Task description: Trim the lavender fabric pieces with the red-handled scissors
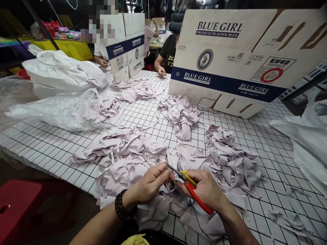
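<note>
My right hand (205, 189) is closed around red-handled thread snips (190, 189) with a yellow spring, blades pointing up-left. My left hand (150, 183), with a dark bead bracelet at the wrist, pinches a pale lilac fabric piece (170, 186) right at the blade tips. Both hands hover over the near edge of a white grid-lined table (258, 136). Piles of the same lilac fabric pieces (230, 160) lie all round them, and more fabric drapes down toward my lap.
A large Blue Girl beer carton (230, 68) stands at the back right, a smaller one (127, 47) at the back left. Clear plastic bags (63, 109) and white bags (58, 69) lie left; another bag (309, 136) right. Two people work at the far end. A red stool (17, 204) stands lower left.
</note>
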`<state>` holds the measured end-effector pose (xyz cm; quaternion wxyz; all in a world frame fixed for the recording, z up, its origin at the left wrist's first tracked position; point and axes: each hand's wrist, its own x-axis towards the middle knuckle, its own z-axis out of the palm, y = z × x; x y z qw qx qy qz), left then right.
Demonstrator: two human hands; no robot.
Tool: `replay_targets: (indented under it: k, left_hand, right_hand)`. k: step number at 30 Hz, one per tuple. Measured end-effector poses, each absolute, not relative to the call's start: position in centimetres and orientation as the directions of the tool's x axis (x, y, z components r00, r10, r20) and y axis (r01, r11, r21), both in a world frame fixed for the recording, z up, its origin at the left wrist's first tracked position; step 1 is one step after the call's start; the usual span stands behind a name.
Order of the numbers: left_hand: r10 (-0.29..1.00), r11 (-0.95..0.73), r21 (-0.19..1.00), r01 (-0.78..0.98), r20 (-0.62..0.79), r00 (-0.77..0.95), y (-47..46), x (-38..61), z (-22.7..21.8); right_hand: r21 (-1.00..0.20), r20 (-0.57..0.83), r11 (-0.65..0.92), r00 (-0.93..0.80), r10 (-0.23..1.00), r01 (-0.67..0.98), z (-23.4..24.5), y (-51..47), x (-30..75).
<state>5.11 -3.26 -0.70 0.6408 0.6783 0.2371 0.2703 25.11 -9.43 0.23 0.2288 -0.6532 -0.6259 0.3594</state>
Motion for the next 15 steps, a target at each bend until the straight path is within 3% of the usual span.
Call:
replay_targets:
  k: [6,15]
  left_hand:
    - [0.670,-0.064,0.998,-0.027,0.063,0.739,-3.4,5.2,-0.6]
    - [0.653,-0.133,0.991,0.013,0.078,0.753,-3.2,5.0,-0.6]
  right_hand:
    - [-0.759,-0.233,-0.049,-0.201,0.951,0.650,1.1,-9.4,25.7]
    - [-0.661,-0.139,0.017,-0.145,0.980,0.750,1.8,-9.7,25.2]
